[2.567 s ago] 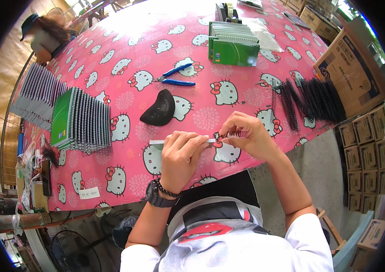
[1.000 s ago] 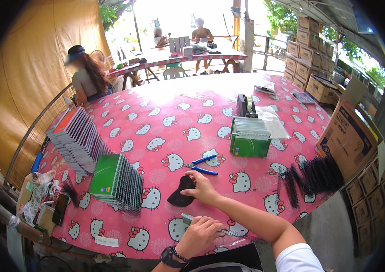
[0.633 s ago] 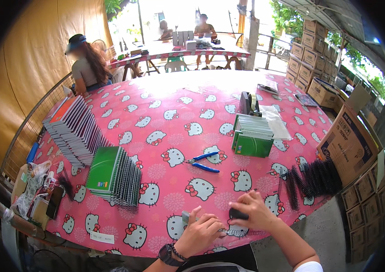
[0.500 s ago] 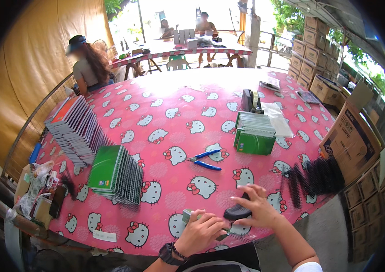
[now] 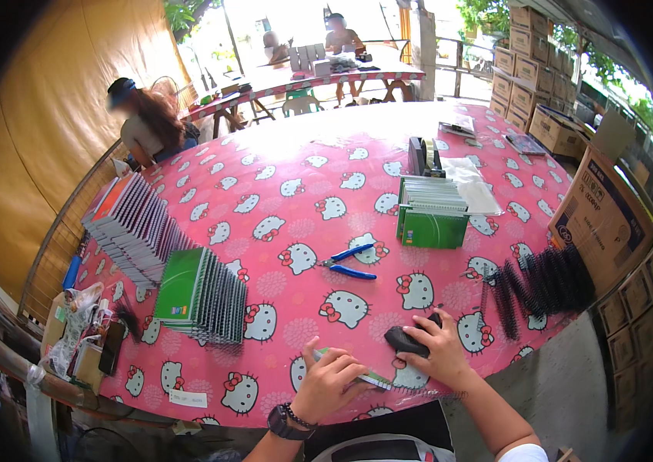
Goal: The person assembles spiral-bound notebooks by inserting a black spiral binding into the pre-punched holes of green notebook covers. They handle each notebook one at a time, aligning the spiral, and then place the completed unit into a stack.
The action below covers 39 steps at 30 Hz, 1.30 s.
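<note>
At the near table edge, a small green notebook (image 5: 375,380) lies mostly hidden beneath my left hand (image 5: 335,379), whose fingers press on it and hold it. A thin dark spiral coil (image 5: 430,391) stretches from the notebook's edge toward the right. My right hand (image 5: 443,351) is closed over a black rounded object (image 5: 401,341), its fingers wrapped across the top; its exact kind I cannot make out. Farther off lie blue-handled pliers (image 5: 353,262), with their jaws toward the left.
Left stand a green spiral notebook stack (image 5: 182,289) and a taller notebook stack (image 5: 130,231). More green notebooks (image 5: 434,229) stand ahead, before a tape dispenser (image 5: 424,158). Black coils (image 5: 546,289) lie right, beside a cardboard box (image 5: 596,219). A person (image 5: 149,127) sits far left.
My right hand has lowered and closed over the black object, now resting flatter on the table. My left hand keeps its hold on the notebook. The view has shifted slightly.
</note>
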Each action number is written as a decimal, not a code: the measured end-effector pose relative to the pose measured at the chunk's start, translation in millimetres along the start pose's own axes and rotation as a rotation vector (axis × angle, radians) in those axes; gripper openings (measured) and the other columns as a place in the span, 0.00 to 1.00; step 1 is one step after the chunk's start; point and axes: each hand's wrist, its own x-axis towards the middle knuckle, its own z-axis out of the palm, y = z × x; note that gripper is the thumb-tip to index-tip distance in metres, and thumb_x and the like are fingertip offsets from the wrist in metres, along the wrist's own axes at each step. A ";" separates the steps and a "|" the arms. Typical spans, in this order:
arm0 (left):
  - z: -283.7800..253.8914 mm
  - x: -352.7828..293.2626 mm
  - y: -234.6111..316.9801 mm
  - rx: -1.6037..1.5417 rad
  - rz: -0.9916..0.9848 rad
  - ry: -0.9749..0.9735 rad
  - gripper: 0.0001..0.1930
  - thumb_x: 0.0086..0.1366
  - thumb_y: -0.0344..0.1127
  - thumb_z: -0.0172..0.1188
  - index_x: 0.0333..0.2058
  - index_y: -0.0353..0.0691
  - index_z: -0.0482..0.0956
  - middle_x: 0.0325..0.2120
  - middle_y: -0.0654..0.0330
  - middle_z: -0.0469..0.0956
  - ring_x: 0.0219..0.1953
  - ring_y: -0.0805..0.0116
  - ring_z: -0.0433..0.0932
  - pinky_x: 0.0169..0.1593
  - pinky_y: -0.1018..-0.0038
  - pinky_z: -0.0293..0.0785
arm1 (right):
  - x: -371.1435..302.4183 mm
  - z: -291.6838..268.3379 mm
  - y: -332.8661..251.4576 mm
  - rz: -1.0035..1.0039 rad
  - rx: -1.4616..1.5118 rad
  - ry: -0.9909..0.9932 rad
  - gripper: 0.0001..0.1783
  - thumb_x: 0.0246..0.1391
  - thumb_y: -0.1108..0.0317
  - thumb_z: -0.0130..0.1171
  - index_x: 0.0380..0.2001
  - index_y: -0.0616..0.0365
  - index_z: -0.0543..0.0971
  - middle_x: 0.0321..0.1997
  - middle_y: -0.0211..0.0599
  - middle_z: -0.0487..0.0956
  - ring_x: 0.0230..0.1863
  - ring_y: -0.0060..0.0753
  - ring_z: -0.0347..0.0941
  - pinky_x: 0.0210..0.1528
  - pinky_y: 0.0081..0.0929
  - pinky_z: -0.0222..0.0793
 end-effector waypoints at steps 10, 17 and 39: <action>7.2 3.9 8.3 -0.052 -0.016 0.043 0.12 0.45 0.39 0.70 0.30 0.51 0.79 0.27 0.73 0.77 0.37 0.72 0.75 0.58 0.56 0.50 | -1.2 -21.0 -10.3 0.032 1.296 -0.496 0.23 0.46 0.56 0.62 0.44 0.59 0.81 0.60 0.49 0.68 0.64 0.45 0.59 0.66 0.39 0.49; 12.0 1.6 7.1 -0.140 -0.088 0.122 0.29 0.37 0.37 0.74 0.42 0.48 0.74 0.27 0.72 0.80 0.35 0.72 0.77 0.59 0.60 0.50 | 4.8 -21.9 -11.5 -0.099 1.131 -0.384 0.22 0.46 0.57 0.62 0.42 0.60 0.82 0.57 0.45 0.71 0.61 0.42 0.62 0.62 0.38 0.55; 38.8 -22.0 -24.3 -0.992 -0.483 0.184 0.30 0.43 0.18 0.71 0.42 0.43 0.63 0.36 0.62 0.68 0.43 0.70 0.70 0.50 0.72 0.70 | 25.4 -14.2 -19.2 0.063 1.079 -0.320 0.19 0.45 0.62 0.60 0.40 0.62 0.82 0.51 0.46 0.75 0.58 0.43 0.66 0.63 0.39 0.55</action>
